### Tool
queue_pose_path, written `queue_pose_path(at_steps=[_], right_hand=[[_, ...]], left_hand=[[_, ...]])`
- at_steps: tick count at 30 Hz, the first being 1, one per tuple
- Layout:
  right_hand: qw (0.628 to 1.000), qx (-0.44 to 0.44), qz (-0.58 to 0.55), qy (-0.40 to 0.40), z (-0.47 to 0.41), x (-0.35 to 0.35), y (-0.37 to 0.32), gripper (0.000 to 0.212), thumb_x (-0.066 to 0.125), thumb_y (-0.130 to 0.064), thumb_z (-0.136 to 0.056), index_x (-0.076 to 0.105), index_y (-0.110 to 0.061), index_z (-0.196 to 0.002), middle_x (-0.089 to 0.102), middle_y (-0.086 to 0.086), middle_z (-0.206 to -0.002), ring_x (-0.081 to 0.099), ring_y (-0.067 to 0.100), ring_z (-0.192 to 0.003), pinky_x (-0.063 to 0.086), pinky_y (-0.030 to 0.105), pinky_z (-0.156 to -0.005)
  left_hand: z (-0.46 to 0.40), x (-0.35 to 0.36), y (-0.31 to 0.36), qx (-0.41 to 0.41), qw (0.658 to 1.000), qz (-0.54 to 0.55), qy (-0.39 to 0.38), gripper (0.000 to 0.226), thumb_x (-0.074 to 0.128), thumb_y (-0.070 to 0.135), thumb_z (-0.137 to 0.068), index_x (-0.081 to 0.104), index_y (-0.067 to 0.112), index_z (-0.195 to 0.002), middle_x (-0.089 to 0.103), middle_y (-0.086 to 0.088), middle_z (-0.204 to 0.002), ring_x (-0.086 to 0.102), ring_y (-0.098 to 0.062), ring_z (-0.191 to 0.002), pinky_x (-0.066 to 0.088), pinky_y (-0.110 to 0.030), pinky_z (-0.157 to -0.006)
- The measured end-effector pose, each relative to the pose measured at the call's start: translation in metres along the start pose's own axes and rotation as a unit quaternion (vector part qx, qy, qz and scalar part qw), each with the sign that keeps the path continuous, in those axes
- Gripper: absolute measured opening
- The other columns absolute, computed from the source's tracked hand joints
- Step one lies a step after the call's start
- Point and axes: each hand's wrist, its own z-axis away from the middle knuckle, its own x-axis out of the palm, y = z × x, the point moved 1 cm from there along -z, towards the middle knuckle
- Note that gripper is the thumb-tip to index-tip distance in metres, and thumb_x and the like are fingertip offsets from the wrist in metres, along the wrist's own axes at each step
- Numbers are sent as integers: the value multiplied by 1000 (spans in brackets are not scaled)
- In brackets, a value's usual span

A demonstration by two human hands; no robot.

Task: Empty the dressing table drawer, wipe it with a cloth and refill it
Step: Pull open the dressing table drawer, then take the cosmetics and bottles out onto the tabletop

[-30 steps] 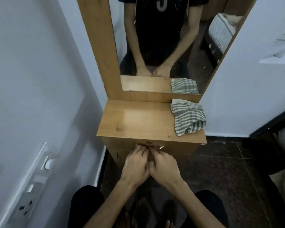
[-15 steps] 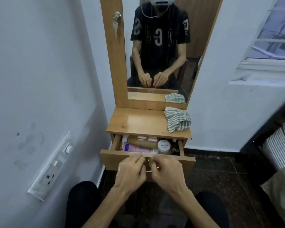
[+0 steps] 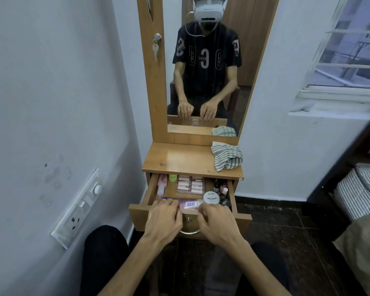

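Head view: both hands, left hand (image 3: 163, 218) and right hand (image 3: 217, 221), rest loosely over the open drawer (image 3: 137, 212) front, grip holding nothing, evidently reaching for contents; cloth (image 3: 226, 155) waits on the bench (image 3: 179, 160) above the drawer.

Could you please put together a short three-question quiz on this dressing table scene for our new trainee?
1. True or false: the drawer is open and has items inside.
2. Where is the striped cloth? A) in the drawer B) on the tabletop's right rear corner C) on the floor
3. Fill in: the white round jar bears the label "NAIL ____".

Key
1. True: bottles and a pink packet lie inside.
2. B: it sits bunched on the tabletop, near the mirror.
3. POLISH. The jar stands at the drawer's front, just beyond the right hand; the left hand reaches over the drawer front beside it.
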Motion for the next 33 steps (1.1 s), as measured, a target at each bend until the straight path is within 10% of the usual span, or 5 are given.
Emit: queue_pose_path(at_steps=[21, 27, 33], right_hand=[[993, 44, 2, -107, 28, 1, -1, 31, 49, -34, -97, 77, -24, -103, 74, -4, -87, 64, 12, -74, 48, 24, -63], [993, 45, 4, -109, 20, 2, 2, 30, 51, -36, -95, 77, -26, -105, 70, -8, -87, 52, 6, -64, 32, 17, -55], [991, 47, -24, -125, -14, 14, -1, 36, 67, -42, -91, 68, -28, -125, 70, -4, -121, 64, 13, -106, 54, 30, -90]], left_hand=[[22, -14, -7, -43, 993, 4, -108, 34, 46, 36, -89, 63, 15, -68, 70, -5, -89, 49, -13, -63, 51, -32, -67], [19, -17, -8, -78, 989, -20, -121, 32, 48, 37, -85, 65, 15, -69, 65, -6, -82, 47, -13, -56, 30, -28, -59], [2, -7, -21, -101, 985, 20, -139, 32, 47, 39, -86, 63, 18, -69, 62, 0, -84, 59, -12, -61, 43, -29, -61]])
